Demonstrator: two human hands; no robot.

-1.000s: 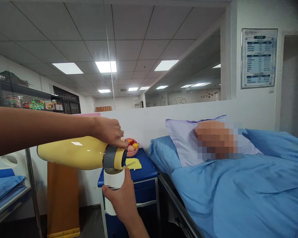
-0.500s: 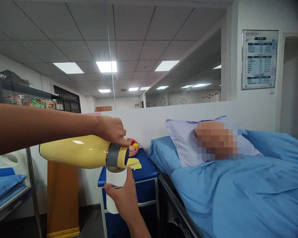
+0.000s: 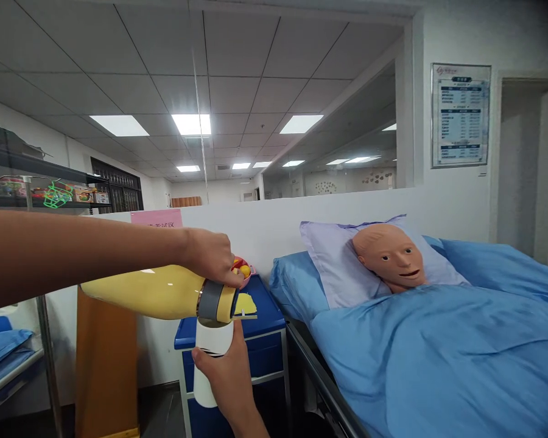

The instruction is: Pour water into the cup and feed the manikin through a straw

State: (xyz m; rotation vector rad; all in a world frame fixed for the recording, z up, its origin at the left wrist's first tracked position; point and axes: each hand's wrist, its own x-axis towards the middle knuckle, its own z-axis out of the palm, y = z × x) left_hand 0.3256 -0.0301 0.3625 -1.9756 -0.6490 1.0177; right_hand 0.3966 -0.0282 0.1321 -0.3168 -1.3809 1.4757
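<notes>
A yellow thermos jug (image 3: 146, 293) with a dark grey collar lies nearly on its side, its mouth pointing right. My left hand (image 3: 212, 255) is closed on it near the neck, with one finger by the lid end; the grip itself is partly hidden. Right under the spout stands a white cup (image 3: 214, 340), upright and slightly tilted, its rim close to the jug. My right hand (image 3: 231, 371) wraps round the cup from the right, thumb across its front. Whether liquid is flowing I cannot tell.
A blue bedside cabinet (image 3: 267, 304) behind the cup bears a yellow cloth (image 3: 245, 303) and a pink basket of fruit (image 3: 246, 272). At right, a manikin (image 3: 390, 255) lies under a blue quilt (image 3: 429, 359), beside a dark bed rail (image 3: 324, 377). A brown board (image 3: 107, 359) leans at left.
The view has shifted slightly right and up, so the jug, cup and both hands sit a little lower. The jug remains tipped over the cup.
</notes>
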